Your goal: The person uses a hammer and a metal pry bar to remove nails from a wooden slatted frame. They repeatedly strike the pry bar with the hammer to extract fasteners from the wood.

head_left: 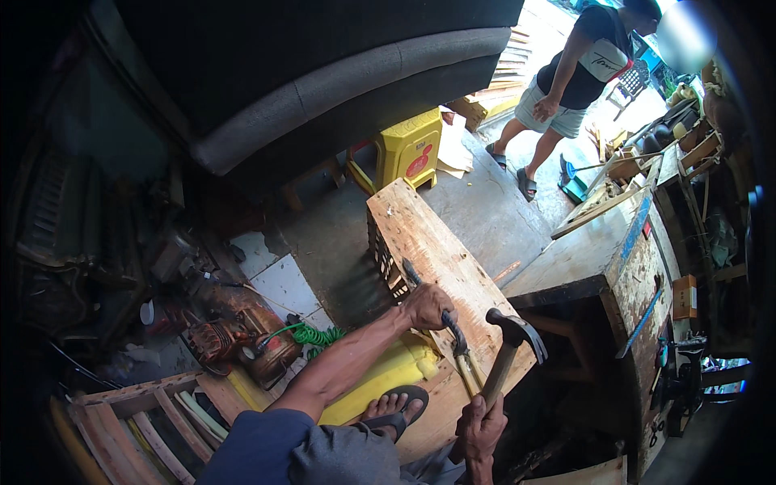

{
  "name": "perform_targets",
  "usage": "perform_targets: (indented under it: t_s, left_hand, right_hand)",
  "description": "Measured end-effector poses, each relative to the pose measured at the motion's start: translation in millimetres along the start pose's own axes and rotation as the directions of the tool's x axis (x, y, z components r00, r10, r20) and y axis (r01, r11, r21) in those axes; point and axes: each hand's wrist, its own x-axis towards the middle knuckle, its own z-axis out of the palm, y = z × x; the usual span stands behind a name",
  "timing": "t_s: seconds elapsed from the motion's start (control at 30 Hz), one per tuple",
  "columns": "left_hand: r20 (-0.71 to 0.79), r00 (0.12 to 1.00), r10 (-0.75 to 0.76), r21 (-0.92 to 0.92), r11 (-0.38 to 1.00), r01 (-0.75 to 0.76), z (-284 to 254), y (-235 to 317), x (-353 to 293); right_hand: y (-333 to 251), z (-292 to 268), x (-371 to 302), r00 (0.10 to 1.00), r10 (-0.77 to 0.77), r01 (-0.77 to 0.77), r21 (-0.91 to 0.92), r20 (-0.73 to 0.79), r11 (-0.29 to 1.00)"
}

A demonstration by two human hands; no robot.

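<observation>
Clearly, the right hand (482, 427) grips a hammer (503, 365).

Pale tan on the wooden board (434, 245), streaked with reddish brown. Near its right corner, dark grey on the hammer head (511, 325), brown on the hammer handle (501, 369). Dark blue-grey along the slim piece (457, 334) over its middle. Plain yellow on the foam (396, 368) by its left edge; yellow with a round red print on the plastic stool (404, 147) past its far end. Vivid green on the coiled hose (318, 335).

I wear a short navy-blue sleeve (259, 449), creased grey cloth (343, 457) beside it, and a dark, open-toed sandal (416, 394) with a broad strap (394, 421).
</observation>
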Motion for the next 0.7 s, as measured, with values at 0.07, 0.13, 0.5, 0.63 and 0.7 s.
perform_targets:
  t_s: [0.07,0.13,0.5,0.63,0.7]
  left_hand:
    - [-0.062,0.988,0.139,-0.017,0.99,-0.141,10,10,-5]
    - [-0.087,0.996,0.03,-0.025,0.999,-0.032,5,9,3]
    - [-0.207,0.957,-0.201,-0.203,0.966,0.159,-12,2,39]
    - [-0.216,0.958,-0.191,-0.198,0.969,0.148,-13,0,38]
    - [-0.222,0.959,-0.177,-0.241,0.963,0.122,-17,-4,41]
  right_hand:
    - [-5,-8,-6,0.995,-0.077,0.082,0.075,-0.058,0.994]
    - [-4,-10,-6,0.976,-0.176,0.191,0.112,-0.128,0.975]
    - [0,-17,-2,1.0,0.005,0.001,0.181,-0.03,0.983]
    - [0,-21,7,1.0,0.021,-0.017,0.194,-0.015,0.981]
    - [-9,-20,11,0.999,0.037,-0.034,0.206,-0.009,0.978]
